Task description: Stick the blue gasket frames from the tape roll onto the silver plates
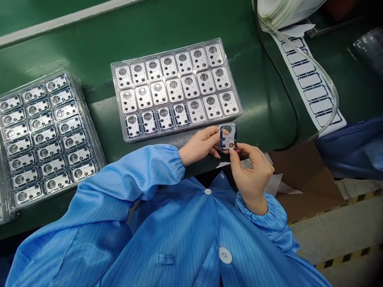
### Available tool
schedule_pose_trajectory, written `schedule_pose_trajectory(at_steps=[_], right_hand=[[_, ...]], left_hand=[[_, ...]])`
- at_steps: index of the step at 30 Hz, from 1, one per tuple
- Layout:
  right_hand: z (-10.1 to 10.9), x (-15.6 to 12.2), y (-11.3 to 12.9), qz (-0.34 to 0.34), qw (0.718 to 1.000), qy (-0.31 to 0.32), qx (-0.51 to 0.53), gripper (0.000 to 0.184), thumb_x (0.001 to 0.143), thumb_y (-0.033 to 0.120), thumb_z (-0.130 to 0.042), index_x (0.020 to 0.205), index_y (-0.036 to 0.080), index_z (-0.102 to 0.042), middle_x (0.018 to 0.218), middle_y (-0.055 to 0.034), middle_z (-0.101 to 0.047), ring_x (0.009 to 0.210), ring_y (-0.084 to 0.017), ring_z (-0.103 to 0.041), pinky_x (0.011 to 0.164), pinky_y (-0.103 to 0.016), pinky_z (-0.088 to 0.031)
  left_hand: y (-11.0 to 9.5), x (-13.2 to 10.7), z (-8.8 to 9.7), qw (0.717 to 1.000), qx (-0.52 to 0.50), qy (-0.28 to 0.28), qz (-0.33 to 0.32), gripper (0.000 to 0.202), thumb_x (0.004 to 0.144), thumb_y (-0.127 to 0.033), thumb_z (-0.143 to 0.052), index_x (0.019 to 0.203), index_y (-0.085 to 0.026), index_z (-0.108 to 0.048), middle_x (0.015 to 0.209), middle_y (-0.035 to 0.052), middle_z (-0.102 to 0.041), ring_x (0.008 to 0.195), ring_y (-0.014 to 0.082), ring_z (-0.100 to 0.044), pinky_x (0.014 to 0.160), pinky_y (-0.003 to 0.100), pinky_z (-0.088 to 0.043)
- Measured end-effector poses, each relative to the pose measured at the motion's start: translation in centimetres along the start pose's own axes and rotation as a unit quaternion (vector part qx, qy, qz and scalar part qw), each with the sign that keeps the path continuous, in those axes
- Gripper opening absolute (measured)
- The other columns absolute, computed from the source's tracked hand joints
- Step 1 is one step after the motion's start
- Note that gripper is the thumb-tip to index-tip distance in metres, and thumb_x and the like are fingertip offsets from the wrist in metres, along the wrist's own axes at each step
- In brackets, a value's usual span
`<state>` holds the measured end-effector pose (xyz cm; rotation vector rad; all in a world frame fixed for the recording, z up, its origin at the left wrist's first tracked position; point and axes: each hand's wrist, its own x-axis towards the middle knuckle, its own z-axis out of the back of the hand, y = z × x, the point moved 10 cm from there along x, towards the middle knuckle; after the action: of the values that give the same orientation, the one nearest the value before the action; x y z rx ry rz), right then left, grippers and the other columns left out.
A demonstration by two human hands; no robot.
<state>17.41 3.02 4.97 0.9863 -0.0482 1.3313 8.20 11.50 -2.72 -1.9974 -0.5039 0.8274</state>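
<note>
Between my two hands is a small silver metal plate (228,137) with a dark blue frame-shaped sticker on its edges, one large round opening and smaller holes. My left hand (201,144) grips its left side. With thumb and fingers, my right hand (250,169) pinches its lower right edge. Just beyond my hands lies a clear plastic tray (176,85) of similar plates in three rows. In its nearest row, several plates at the left carry blue edging; the other plates there look plain silver.
At the left stands a stack of clear trays (49,135) filled with blue-edged plates. A white strip of blue frame stickers (309,81) lies at the right, below a roll (287,12). A black cable (281,75) crosses the green table. An open cardboard box (311,187) with paper scraps sits below.
</note>
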Motion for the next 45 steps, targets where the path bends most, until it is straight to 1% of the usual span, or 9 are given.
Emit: schedule_pose_trajectory(at_steps=[7, 11, 16, 22, 28, 32, 37, 40, 45], right_hand=[[-0.1, 0.0, 0.1, 0.000, 1.000, -0.001, -0.018, 0.007, 0.089, 0.021, -0.063, 0.095, 0.018, -0.067, 0.078, -0.0033, -0.072, 0.067, -0.016, -0.067, 0.065, -0.029, -0.056], [-0.1, 0.0, 0.4, 0.011, 1.000, -0.003, -0.022, 0.006, 0.090, 0.019, -0.063, 0.095, 0.019, -0.066, 0.078, -0.0028, -0.071, 0.067, -0.016, -0.067, 0.065, -0.028, -0.056], [-0.1, -0.1, 0.6, 0.021, 0.999, -0.007, -0.027, 0.006, 0.090, 0.018, -0.063, 0.095, 0.018, -0.066, 0.078, -0.0027, -0.071, 0.068, -0.015, -0.067, 0.066, -0.027, -0.055], [-0.4, -0.2, 0.3, 0.011, 0.999, 0.001, -0.046, 0.007, 0.092, 0.022, -0.061, 0.096, 0.019, -0.066, 0.080, -0.0036, -0.072, 0.070, -0.017, -0.068, 0.068, -0.030, -0.055], [-0.5, -0.4, 0.7, 0.039, 0.997, -0.008, -0.061, 0.008, 0.092, 0.020, -0.060, 0.099, 0.019, -0.066, 0.080, -0.0045, -0.072, 0.070, -0.017, -0.068, 0.068, -0.029, -0.056], [-0.8, -0.7, 0.9, 0.051, 0.993, 0.016, -0.101, 0.016, 0.093, 0.021, -0.057, 0.106, 0.018, -0.066, 0.087, -0.0078, -0.074, 0.079, -0.020, -0.070, 0.073, -0.032, -0.056], [-1.0, -1.2, 1.2, 0.051, 0.988, 0.073, -0.126, 0.034, 0.094, 0.011, -0.045, 0.122, 0.015, -0.064, 0.107, -0.0132, -0.073, 0.100, -0.024, -0.070, 0.087, -0.036, -0.056], [-1.1, -1.4, 1.3, 0.040, 0.985, 0.109, -0.126, 0.039, 0.094, 0.009, -0.041, 0.126, 0.015, -0.063, 0.113, -0.0136, -0.071, 0.098, -0.023, -0.071, 0.086, -0.035, -0.056], [-1.1, -1.4, 1.3, 0.023, 0.982, 0.137, -0.129, 0.042, 0.094, 0.009, -0.039, 0.128, 0.016, -0.063, 0.116, -0.0131, -0.071, 0.091, -0.021, -0.072, 0.078, -0.033, -0.057]], left_hand=[[0.0, 0.0, 0.0, 1.000, 0.002, -0.002, 0.000, 0.018, 0.098, -0.024, -0.050, 0.110, -0.014, -0.058, 0.087, 0.0037, -0.067, 0.075, 0.0104, -0.068, 0.058, 0.016, -0.053], [0.0, 0.0, 0.0, 1.000, 0.009, -0.003, 0.005, 0.020, 0.099, -0.021, -0.046, 0.114, -0.014, -0.057, 0.092, 0.0055, -0.068, 0.075, 0.0100, -0.068, 0.058, 0.016, -0.054], [-0.1, 0.0, 0.0, 1.000, 0.013, -0.002, 0.002, 0.022, 0.099, -0.023, -0.047, 0.116, -0.014, -0.058, 0.096, 0.0068, -0.068, 0.075, 0.0103, -0.068, 0.059, 0.017, -0.054], [-0.1, -0.1, 0.0, 1.000, 0.010, -0.003, 0.002, 0.021, 0.098, -0.026, -0.051, 0.114, -0.014, -0.058, 0.095, 0.0066, -0.068, 0.076, 0.0111, -0.069, 0.059, 0.018, -0.054], [-0.1, -0.1, -0.1, 1.000, 0.013, 0.006, -0.002, 0.019, 0.100, -0.023, -0.046, 0.114, -0.014, -0.057, 0.094, 0.0055, -0.068, 0.076, 0.0090, -0.068, 0.060, 0.016, -0.054], [-0.2, -0.1, -0.1, 1.000, 0.005, 0.001, -0.009, 0.020, 0.098, -0.029, -0.052, 0.111, -0.015, -0.058, 0.097, 0.0057, -0.069, 0.076, 0.0090, -0.068, 0.061, 0.016, -0.054], [-0.2, -0.1, 0.0, 1.000, 0.001, -0.013, -0.007, 0.021, 0.100, -0.025, -0.045, 0.115, -0.015, -0.056, 0.099, 0.0066, -0.070, 0.078, 0.0106, -0.070, 0.061, 0.017, -0.054], [-0.2, -0.2, 0.1, 1.000, 0.007, -0.021, -0.010, 0.021, 0.100, -0.023, -0.044, 0.115, -0.014, -0.055, 0.099, 0.0077, -0.071, 0.078, 0.0113, -0.070, 0.062, 0.018, -0.054], [-0.3, -0.2, 0.0, 1.000, 0.011, -0.017, -0.020, 0.024, 0.099, -0.030, -0.050, 0.115, -0.015, -0.056, 0.098, 0.0067, -0.071, 0.078, 0.0109, -0.070, 0.061, 0.017, -0.054]])
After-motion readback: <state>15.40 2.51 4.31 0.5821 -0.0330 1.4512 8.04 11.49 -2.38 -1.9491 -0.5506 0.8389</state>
